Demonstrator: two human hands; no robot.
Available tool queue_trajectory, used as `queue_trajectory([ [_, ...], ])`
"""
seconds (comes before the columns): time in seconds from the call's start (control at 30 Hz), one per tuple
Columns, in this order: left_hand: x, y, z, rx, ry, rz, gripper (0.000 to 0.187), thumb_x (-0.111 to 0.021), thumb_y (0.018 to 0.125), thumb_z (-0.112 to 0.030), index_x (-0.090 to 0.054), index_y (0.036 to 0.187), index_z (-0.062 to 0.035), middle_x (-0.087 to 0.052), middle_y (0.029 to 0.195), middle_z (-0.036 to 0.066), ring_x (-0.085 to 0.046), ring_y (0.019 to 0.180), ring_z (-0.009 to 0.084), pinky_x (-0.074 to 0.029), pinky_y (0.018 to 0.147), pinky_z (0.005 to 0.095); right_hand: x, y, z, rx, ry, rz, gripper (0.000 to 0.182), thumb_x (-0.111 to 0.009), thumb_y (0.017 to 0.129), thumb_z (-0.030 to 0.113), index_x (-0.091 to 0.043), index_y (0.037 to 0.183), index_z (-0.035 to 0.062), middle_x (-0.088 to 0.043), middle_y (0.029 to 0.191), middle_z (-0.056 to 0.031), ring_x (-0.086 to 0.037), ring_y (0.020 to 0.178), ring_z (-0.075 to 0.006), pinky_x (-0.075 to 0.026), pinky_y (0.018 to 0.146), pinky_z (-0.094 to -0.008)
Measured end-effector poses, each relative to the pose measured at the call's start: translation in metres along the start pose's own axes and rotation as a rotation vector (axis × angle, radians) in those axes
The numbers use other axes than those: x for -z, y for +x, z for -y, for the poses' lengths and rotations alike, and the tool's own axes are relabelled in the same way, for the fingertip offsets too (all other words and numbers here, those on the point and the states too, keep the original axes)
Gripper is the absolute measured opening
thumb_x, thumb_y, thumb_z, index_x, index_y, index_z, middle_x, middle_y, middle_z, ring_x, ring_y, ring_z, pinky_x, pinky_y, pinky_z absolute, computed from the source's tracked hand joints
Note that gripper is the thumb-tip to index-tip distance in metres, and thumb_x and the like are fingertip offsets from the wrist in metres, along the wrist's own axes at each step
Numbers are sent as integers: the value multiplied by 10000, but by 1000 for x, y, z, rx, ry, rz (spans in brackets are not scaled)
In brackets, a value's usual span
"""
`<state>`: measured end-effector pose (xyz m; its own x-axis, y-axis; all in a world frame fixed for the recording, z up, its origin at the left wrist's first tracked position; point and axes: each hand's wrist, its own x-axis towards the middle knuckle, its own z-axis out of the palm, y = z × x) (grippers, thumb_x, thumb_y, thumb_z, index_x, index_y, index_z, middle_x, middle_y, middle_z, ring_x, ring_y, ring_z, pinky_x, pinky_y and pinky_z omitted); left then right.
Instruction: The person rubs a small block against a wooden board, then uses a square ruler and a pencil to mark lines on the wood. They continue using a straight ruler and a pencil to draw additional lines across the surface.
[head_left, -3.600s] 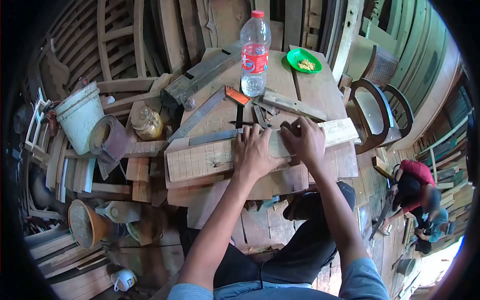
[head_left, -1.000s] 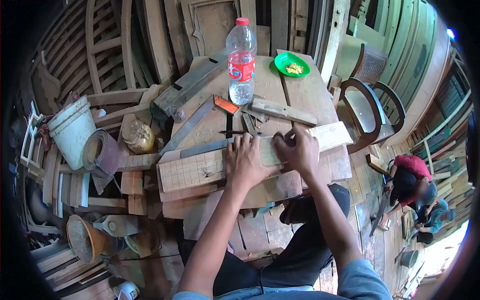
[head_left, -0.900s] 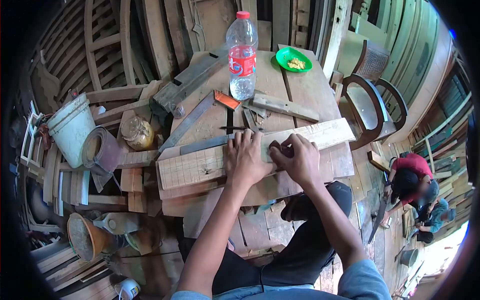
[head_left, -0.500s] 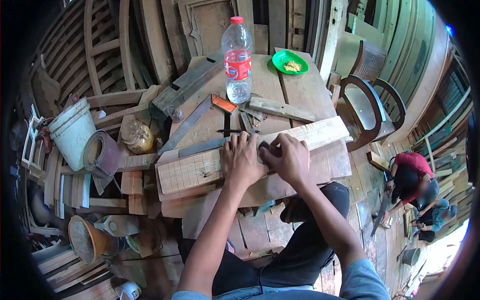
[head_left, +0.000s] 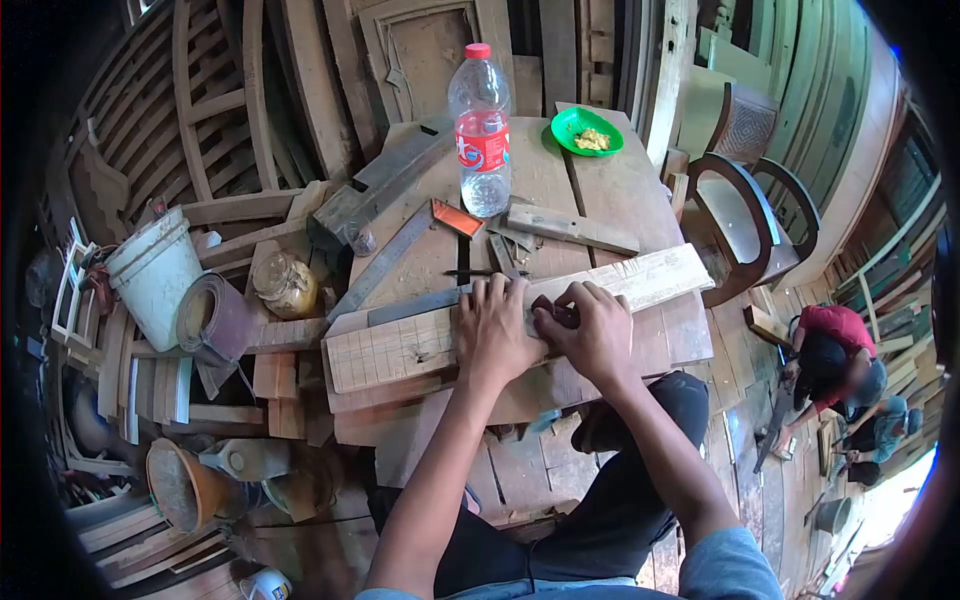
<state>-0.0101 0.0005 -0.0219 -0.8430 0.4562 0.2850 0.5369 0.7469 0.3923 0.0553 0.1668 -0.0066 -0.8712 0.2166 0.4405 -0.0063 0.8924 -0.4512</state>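
A pale plank (head_left: 390,352) with a pencilled grid on its left part lies slantwise across the wooden bench (head_left: 410,232). My left hand (head_left: 497,325) rests on the middle of the plank, fingers bent over its far edge and a metal blade (head_left: 415,305). Just beside it, my right hand (head_left: 592,328) is closed on a small dark object (head_left: 556,314) held against the plank. Beyond the hands lie a thin dark pencil-like stick (head_left: 470,272) and a square with an orange handle (head_left: 457,218).
A water bottle (head_left: 483,140) and a green dish (head_left: 587,132) stand at the back. Left are a white bucket (head_left: 155,275), a sandpaper roll (head_left: 212,315) and a jar (head_left: 285,283). A chair (head_left: 745,210) and two people (head_left: 835,345) are at the right.
The whole view has shifted slightly, so things appear a little lower and further right. Both hands stay on the plank, the right one still gripping the dark object.
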Motion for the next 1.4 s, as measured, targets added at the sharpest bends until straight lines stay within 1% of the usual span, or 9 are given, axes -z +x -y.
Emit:
queue_trajectory([
  [0.03,0,-1,1,-11,12,-28,960,-1034,683,-572,-667,1447,-120,-655,1421,136,-580,1408,382,-461,1194,581,-1,3,-2,-21,-13,-1,379,-895,940,467,-752,948,116,-782,916,-105,-784,901,-354,-506,909,-513],
  [0.27,3,0,-5,35,-11,-22,935,-1031,689,-600,-677,1409,-120,-661,1396,137,-588,1395,384,-452,1193,581,-22,64,-39,-183,-7,-92,372,-898,929,449,-780,956,97,-808,945,-127,-794,905,-376,-568,879,-530],
  [0.37,-1,-1,-2,2,10,-63,916,-1036,689,-567,-669,1403,-125,-660,1388,136,-593,1385,387,-460,1182,581,1,38,-15,-255,89,88,394,-916,915,464,-798,957,91,-808,942,-128,-794,893,-370,-561,875,-529],
  [0.5,-1,0,2,-8,14,-12,891,-1025,696,-545,-663,1393,-126,-650,1357,137,-592,1367,377,-464,1160,574,10,3,-2,-33,16,73,371,-915,918,462,-783,929,117,-790,914,-81,-782,886,-331,-516,905,-502],
  [0.63,-1,-1,-4,17,-16,-61,904,-1041,685,-546,-669,1383,-107,-650,1347,131,-592,1361,373,-462,1171,575,-15,40,-20,39,-74,-110,313,-887,940,414,-766,930,125,-794,936,-87,-782,954,-344,-509,898,-517],
  [0.77,-1,-1,-3,2,12,-63,911,-1033,692,-583,-678,1376,-97,-653,1360,129,-596,1361,368,-463,1181,572,-23,60,-26,-57,30,-56,336,-896,928,424,-766,941,114,-792,955,-98,-785,957,-361,-521,894,-510],
  [0.93,5,0,-4,19,-5,-21,870,-1018,698,-475,-663,1400,-102,-651,1381,135,-595,1378,375,-459,1176,577,6,10,0,-64,33,61,380,-912,914,451,-749,937,109,-778,940,-83,-781,925,-330,-521,905,-498],
  [1.23,4,0,-16,117,33,-49,913,-1002,728,-581,-655,1418,-96,-640,1411,154,-574,1413,395,-439,1206,616,-21,60,-19,-119,-6,-5,408,-897,914,477,-742,997,109,-806,1014,-115,-789,1003,-378,-524,927,-549],
  [1.4,7,2,-8,63,30,-16,925,-1002,729,-580,-661,1439,-96,-647,1426,167,-579,1406,401,-443,1215,603,-12,38,-14,-124,69,59,386,-909,914,465,-749,983,120,-806,1004,-92,-793,997,-365,-512,916,-545],
])
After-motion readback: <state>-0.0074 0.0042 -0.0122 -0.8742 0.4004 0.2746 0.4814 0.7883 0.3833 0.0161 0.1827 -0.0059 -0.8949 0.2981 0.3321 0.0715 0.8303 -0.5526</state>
